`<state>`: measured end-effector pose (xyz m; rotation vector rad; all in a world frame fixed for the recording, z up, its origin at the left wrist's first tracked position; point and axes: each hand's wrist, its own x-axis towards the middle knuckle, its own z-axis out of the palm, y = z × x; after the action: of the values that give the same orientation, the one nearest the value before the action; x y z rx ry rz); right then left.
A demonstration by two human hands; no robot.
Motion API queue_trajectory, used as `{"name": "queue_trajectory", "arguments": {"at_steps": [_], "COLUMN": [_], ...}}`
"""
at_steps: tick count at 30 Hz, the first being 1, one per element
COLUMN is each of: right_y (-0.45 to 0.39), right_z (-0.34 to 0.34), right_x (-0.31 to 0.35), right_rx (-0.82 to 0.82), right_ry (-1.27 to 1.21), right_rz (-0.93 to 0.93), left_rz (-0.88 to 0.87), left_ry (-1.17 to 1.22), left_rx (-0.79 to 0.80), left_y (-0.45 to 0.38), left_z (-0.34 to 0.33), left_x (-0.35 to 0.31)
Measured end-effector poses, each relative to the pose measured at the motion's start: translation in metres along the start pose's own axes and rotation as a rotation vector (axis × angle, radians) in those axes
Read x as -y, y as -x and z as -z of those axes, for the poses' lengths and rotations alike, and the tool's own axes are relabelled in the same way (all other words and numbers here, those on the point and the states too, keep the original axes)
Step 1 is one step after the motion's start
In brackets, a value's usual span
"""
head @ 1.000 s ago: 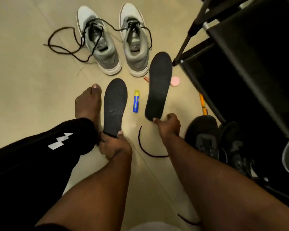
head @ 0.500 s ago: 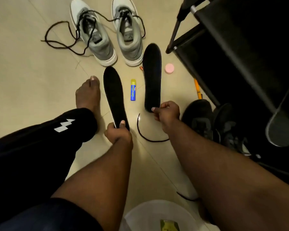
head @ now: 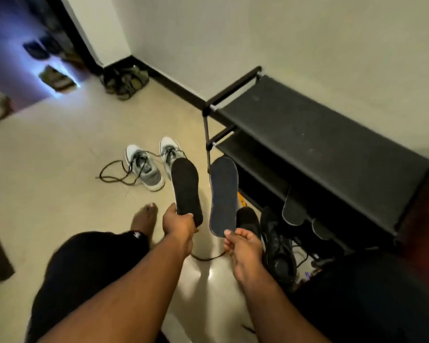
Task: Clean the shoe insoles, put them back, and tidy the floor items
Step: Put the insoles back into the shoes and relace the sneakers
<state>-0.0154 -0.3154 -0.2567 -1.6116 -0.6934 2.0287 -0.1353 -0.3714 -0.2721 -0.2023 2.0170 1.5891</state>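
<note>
Here the left hand (head: 177, 222) grips the heel of a black foam insole (head: 186, 188), and the right hand (head: 243, 245) pinches a dark blue-grey insole (head: 224, 196); both are raised above the beige floor (head: 47, 181), near the grey laced sneakers (head: 146, 167).

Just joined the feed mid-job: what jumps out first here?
Two dark insoles held up at centre: the left hand grips the left insole, the right hand pinches the right insole. Behind them, grey sneakers with loose laces sit on the floor; a black rack stands at right.
</note>
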Motion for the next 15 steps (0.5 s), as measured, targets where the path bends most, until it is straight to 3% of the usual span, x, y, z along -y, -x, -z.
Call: {"name": "queue_trajectory", "arguments": {"at_steps": [1,4,7,15], "right_y": [0.005,0.014,0.006,-0.066], "right_z": [-0.001,0.0,-0.006,-0.02], "right_x": [0.007,0.026,0.04,0.068], "right_rx": [0.0,-0.011,-0.045,-0.185], "right_ry": [-0.022,-0.103,-0.174,-0.279], "right_rz": [0.019,0.071,0.092,0.128], "left_rz": [-0.009,-0.021,-0.091,-0.031], "left_ry": [0.033,-0.006,-0.053,-0.002], "left_rx": [0.079,0.101,0.158,0.249], "left_y": [0.04,0.042,0.029,-0.036], "left_z": [-0.003,-0.012,-0.033,-0.105], "left_x": [-0.039,-0.092,-0.097,-0.078]}}
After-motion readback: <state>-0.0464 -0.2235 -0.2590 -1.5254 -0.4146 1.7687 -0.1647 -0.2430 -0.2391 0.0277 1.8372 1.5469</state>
